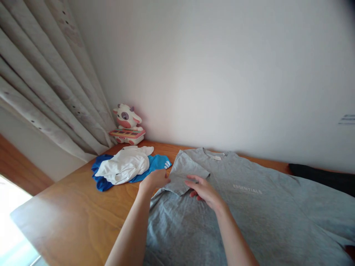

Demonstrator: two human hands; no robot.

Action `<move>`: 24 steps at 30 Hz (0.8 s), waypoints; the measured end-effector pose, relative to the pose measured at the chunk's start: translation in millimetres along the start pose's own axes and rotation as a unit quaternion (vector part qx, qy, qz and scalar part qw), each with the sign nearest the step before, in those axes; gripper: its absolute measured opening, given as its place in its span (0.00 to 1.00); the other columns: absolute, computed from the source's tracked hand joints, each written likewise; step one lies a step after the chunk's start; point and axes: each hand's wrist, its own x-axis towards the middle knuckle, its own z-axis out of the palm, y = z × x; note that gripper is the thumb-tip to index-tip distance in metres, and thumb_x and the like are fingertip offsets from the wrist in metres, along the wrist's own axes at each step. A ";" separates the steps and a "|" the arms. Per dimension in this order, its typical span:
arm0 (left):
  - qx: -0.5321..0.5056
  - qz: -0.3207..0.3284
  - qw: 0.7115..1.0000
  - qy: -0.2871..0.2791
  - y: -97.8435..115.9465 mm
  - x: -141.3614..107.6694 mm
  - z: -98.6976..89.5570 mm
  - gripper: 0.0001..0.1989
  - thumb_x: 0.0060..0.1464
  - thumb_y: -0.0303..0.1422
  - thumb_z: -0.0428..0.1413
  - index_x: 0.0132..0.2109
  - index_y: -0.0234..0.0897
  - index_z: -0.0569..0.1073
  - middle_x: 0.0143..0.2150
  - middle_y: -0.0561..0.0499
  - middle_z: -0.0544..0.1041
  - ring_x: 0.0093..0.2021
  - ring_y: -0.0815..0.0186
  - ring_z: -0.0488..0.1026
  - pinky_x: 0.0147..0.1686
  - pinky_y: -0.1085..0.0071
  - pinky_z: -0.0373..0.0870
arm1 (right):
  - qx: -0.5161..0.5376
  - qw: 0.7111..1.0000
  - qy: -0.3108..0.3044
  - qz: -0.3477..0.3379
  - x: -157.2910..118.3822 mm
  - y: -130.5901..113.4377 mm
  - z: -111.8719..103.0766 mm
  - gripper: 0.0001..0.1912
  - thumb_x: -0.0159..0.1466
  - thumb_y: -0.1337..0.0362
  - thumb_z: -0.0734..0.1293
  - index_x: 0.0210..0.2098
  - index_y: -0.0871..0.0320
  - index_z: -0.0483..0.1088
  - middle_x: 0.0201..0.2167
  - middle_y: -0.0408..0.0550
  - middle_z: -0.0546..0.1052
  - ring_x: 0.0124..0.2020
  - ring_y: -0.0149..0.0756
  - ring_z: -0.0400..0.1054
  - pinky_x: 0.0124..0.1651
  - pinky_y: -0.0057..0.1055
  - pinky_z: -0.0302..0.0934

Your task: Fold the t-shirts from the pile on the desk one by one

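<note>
A grey T-shirt lies spread on the wooden table, its collar toward the wall and the word "ESSENTIALS" across its chest. One sleeve is folded inward over the front at the left. At the outer edge of that fold is my left hand, its fingers curled together on the fabric and partly hidden behind the hand. My right hand rests over the folded sleeve near its hem, fingers slightly spread and nothing gripped between them.
White clothing lies bunched over blue garments left of the shirt. Behind them a cow-shaped toy keyboard stands by the curtain. Dark cloth lies at the right along the wall. The wooden table has its edge at left.
</note>
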 end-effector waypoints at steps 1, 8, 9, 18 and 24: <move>0.004 -0.004 1.000 -0.012 -1.8 -4.6 -1.2 0.05 0.54 0.34 0.60 0.38 0.39 0.77 0.40 0.46 0.84 0.43 0.54 0.81 0.39 0.67 0.72 | 0.004 1.000 -0.012 0.002 -1.5 -1.0 3.2 0.24 0.59 0.55 0.72 0.53 0.56 0.75 0.29 0.45 0.81 0.23 0.35 0.74 0.18 0.24 0.54; 0.019 0.003 0.999 -0.037 3.3 -16.7 -14.8 0.12 0.48 0.26 0.60 0.42 0.39 0.77 0.38 0.47 0.83 0.38 0.57 0.81 0.34 0.69 0.71 | 0.004 1.000 0.010 0.017 1.6 3.8 -5.8 0.17 0.59 0.60 0.70 0.46 0.58 0.77 0.31 0.49 0.82 0.22 0.36 0.74 0.19 0.25 0.58; 0.022 0.015 0.999 -0.030 5.4 -17.9 -15.9 0.12 0.49 0.25 0.60 0.43 0.39 0.77 0.41 0.46 0.83 0.41 0.56 0.81 0.37 0.69 0.71 | 0.000 0.999 0.037 0.013 3.9 6.3 -10.8 0.19 0.59 0.59 0.70 0.49 0.57 0.76 0.32 0.49 0.82 0.24 0.37 0.76 0.20 0.26 0.61; 0.059 0.135 0.975 -0.166 27.9 -25.2 -13.1 0.15 0.39 0.29 0.67 0.39 0.43 0.80 0.37 0.55 0.84 0.40 0.60 0.80 0.33 0.74 0.70 | -0.067 0.963 0.252 -0.069 26.2 30.7 -28.6 0.32 0.60 0.57 0.67 0.61 0.67 0.68 0.50 0.65 0.76 0.37 0.45 0.76 0.37 0.39 0.72; -0.019 0.199 0.966 -0.163 41.0 -21.1 -10.4 0.17 0.54 0.24 0.53 0.48 0.41 0.80 0.42 0.53 0.85 0.42 0.66 0.81 0.36 0.77 0.72 | -0.266 0.903 0.270 -0.203 12.1 30.2 -23.0 0.24 0.66 0.58 0.62 0.60 0.55 0.72 0.63 0.59 0.71 0.65 0.51 0.61 0.65 0.53 0.53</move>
